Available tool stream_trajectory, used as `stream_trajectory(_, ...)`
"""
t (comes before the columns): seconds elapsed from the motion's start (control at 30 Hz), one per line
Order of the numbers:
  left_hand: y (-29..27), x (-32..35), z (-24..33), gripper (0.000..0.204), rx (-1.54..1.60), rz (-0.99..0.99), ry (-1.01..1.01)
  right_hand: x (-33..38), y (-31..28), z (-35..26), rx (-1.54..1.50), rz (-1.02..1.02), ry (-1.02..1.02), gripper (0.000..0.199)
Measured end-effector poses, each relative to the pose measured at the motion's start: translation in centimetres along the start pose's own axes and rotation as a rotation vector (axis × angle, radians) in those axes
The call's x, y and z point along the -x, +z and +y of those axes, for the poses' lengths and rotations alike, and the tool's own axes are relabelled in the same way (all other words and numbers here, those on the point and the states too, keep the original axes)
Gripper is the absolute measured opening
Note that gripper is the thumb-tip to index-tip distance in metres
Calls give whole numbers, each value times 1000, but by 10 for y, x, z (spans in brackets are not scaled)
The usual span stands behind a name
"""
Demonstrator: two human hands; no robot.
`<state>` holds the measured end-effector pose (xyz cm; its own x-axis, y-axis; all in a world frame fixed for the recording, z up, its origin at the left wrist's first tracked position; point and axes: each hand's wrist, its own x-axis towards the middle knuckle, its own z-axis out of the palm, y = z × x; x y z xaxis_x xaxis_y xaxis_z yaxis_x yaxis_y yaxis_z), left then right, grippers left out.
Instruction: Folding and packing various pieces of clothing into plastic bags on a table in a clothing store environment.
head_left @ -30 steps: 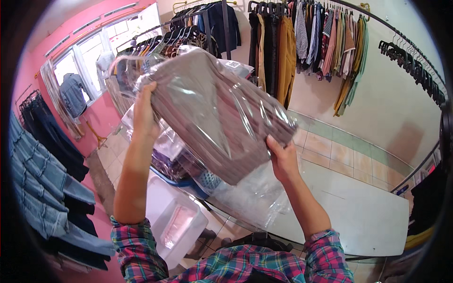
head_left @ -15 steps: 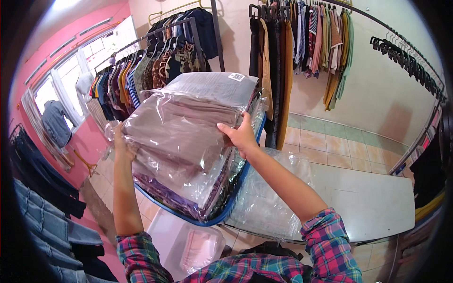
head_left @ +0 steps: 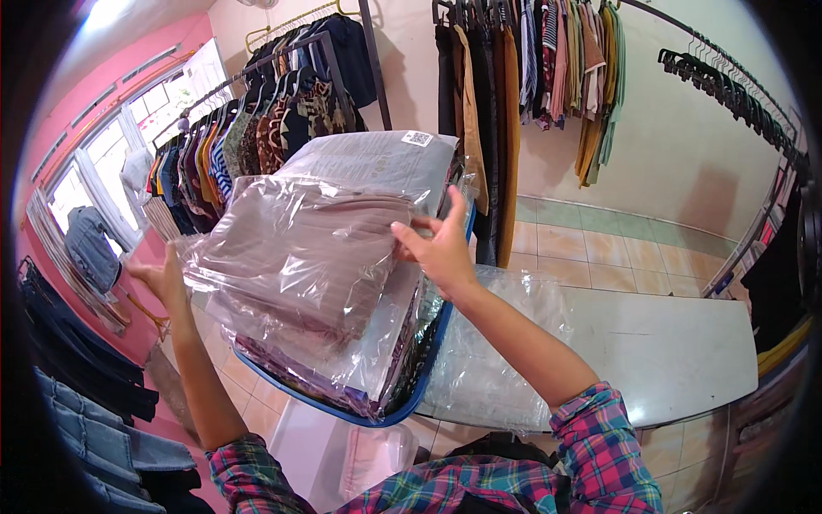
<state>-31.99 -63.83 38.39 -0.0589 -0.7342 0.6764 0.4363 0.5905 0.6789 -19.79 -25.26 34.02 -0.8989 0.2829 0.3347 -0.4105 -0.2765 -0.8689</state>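
Observation:
A folded taupe garment in a clear plastic bag (head_left: 300,248) lies on top of a stack of bagged clothes, which fills a blue-rimmed basket (head_left: 390,418). At the bag's left edge is my left hand (head_left: 163,281), its fingers stretched outward and its thumb by the plastic. My right hand (head_left: 438,250) is at the right edge, thumb and forefinger spread apart, the thumb tip near the garment's side. Behind the taupe garment, a grey package (head_left: 368,158) with a white square label rests on the stack. The undersides of the bags are hidden.
A pale table (head_left: 659,343) stands to the right, with clear plastic bags (head_left: 497,351) at its left end. Clothes racks (head_left: 334,77) line the back. Jeans (head_left: 94,428) hang at the left, and black hangers (head_left: 728,94) at the upper right. A white box (head_left: 312,454) sits below the basket.
My left hand has shifted left and its fingers have opened outward. My right forefinger has lifted away from the bag. The bagged taupe garment lies flatter and a little farther left.

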Motion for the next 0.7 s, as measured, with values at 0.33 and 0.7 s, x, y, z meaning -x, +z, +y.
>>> stream_trajectory(0.33,70,72,103,57,-681,-1517,696,-10,37,0,1172,-165,-534,74)
stream_trajectory(0.7,93,70,46,61,-594,-1709,607,-31,29,15,1244,-402,-309,81)
